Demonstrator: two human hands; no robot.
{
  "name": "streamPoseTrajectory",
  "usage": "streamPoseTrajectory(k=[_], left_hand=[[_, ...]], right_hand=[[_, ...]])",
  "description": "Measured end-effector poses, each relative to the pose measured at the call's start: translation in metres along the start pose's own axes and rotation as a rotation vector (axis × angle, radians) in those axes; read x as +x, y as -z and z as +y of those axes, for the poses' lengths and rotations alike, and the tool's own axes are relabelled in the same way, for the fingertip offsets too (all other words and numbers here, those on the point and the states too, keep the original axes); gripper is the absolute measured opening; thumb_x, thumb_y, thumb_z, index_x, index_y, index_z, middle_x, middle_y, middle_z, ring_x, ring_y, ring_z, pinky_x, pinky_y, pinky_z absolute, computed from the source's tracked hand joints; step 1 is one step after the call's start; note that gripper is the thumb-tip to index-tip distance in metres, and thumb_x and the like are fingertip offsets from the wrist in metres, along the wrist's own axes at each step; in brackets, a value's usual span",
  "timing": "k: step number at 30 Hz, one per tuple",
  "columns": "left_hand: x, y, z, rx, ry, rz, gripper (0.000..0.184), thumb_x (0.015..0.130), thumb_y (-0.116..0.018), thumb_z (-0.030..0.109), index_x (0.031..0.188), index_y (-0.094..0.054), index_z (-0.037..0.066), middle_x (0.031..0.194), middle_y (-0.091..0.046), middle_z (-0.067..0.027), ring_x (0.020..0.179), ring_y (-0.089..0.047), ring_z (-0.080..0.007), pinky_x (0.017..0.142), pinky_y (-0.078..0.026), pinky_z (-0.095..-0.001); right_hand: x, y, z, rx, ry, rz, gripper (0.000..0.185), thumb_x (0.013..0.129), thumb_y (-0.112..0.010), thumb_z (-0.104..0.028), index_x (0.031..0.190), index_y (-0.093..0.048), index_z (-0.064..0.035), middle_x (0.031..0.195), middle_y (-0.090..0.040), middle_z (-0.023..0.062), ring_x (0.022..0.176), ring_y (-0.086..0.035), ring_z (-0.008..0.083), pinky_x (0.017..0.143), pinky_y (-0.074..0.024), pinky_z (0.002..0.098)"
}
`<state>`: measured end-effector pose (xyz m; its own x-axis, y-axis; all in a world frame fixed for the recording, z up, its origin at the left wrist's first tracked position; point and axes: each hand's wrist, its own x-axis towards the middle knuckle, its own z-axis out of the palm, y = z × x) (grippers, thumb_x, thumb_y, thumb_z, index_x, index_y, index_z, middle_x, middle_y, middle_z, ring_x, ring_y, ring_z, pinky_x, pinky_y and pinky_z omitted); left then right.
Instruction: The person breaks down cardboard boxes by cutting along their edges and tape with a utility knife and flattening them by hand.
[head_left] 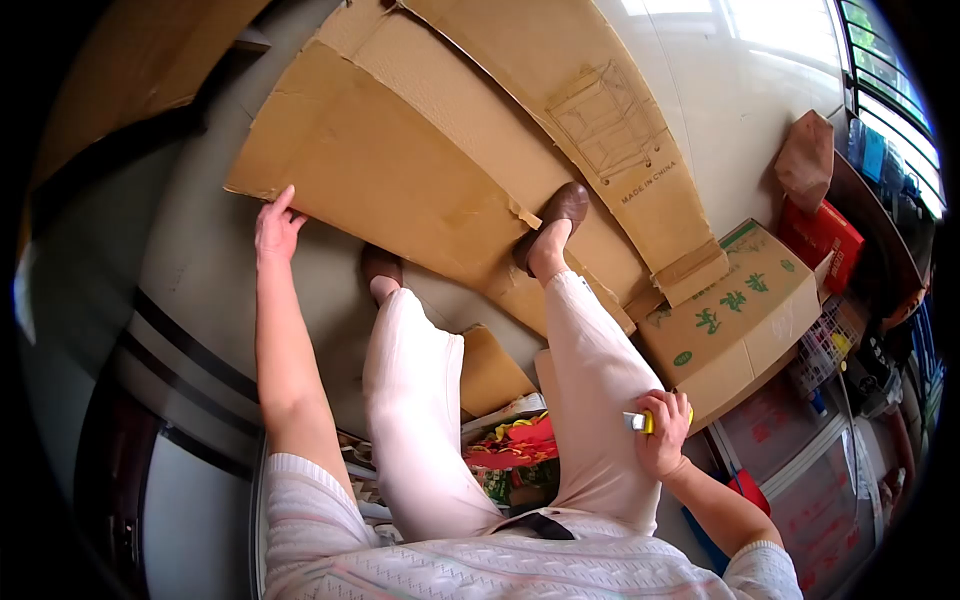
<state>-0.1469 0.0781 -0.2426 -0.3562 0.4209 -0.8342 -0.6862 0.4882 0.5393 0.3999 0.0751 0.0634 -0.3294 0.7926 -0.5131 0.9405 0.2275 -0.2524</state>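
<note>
From where I stand, the left hand (277,232) reaches out on a straight arm, a fingertip on the near edge of the big flattened cardboard (375,150), close by its corner. The other fingers are bent, and I can't tell whether they close on the edge or only rest against it. From that hand the cardboard spreads ahead and away to the right over the pale floor (185,265), in long folded panels. The panel farthest from the hand carries a line drawing and the words MADE IN CHINA.

The right hand (665,440) is wrapped around a yellow tool (649,422), whose silvery end sticks out to the left of the fist. It sits at the person's right thigh, well back from the cardboard. Ahead of this hand and a little to its left, a brown shoe (566,204) is planted on the cardboard; the other foot is at its near edge, to the right of the left hand.

Just beyond the right hand and off to its right there's a carton (745,315) with green lettering, and past that a red box (828,240). Left of the same hand, between the legs, lies bright red packaging (515,443).
</note>
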Motion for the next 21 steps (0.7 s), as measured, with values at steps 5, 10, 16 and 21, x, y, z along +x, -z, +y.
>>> streamPoseTrajectory(k=[5,10,16,21], left_hand=[[-0.021,-0.036,0.016,-0.132,-0.073,-0.007,0.052,0.075,-0.071,0.009,0.121,-0.049,0.003,0.119,-0.053,-0.0063,0.113,-0.047,-0.0198,0.098,-0.035,-0.0375],[-0.062,-0.044,0.022,-0.049,-0.185,0.034,0.052,0.075,-0.070,0.006,0.122,-0.048,0.003,0.121,-0.052,-0.0068,0.114,-0.046,-0.0202,0.099,-0.035,-0.0357],[-0.162,-0.046,0.009,0.034,-0.162,0.009,0.052,0.075,-0.068,0.005,0.122,-0.047,-0.002,0.123,-0.051,-0.0084,0.112,-0.048,-0.0185,0.098,-0.036,-0.0310],[-0.261,-0.067,-0.008,0.341,-0.032,-0.041,0.038,0.074,-0.070,0.009,0.109,-0.059,-0.002,0.108,-0.060,-0.0073,0.098,-0.056,-0.0169,0.088,-0.044,-0.0286]], right_hand=[[0.000,0.004,-0.004,-0.019,0.024,-0.033,0.030,0.060,-0.060,-0.002,0.088,-0.056,-0.0111,0.092,-0.056,0.0039,0.082,-0.048,0.0264,0.070,-0.0358,0.0378],[0.004,0.007,-0.009,-0.009,0.013,-0.066,0.032,0.059,-0.062,-0.002,0.089,-0.056,-0.0117,0.094,-0.056,0.0034,0.085,-0.048,0.0259,0.071,-0.0360,0.0376],[0.006,0.010,-0.013,-0.029,0.024,-0.101,0.030,0.061,-0.063,-0.005,0.090,-0.058,-0.0130,0.095,-0.057,0.0019,0.088,-0.048,0.0242,0.074,-0.0354,0.0362],[0.004,0.011,-0.019,-0.038,0.007,-0.135,0.028,0.063,-0.063,-0.009,0.090,-0.058,-0.0139,0.096,-0.056,0.0005,0.090,-0.047,0.0233,0.075,-0.0348,0.0363]])
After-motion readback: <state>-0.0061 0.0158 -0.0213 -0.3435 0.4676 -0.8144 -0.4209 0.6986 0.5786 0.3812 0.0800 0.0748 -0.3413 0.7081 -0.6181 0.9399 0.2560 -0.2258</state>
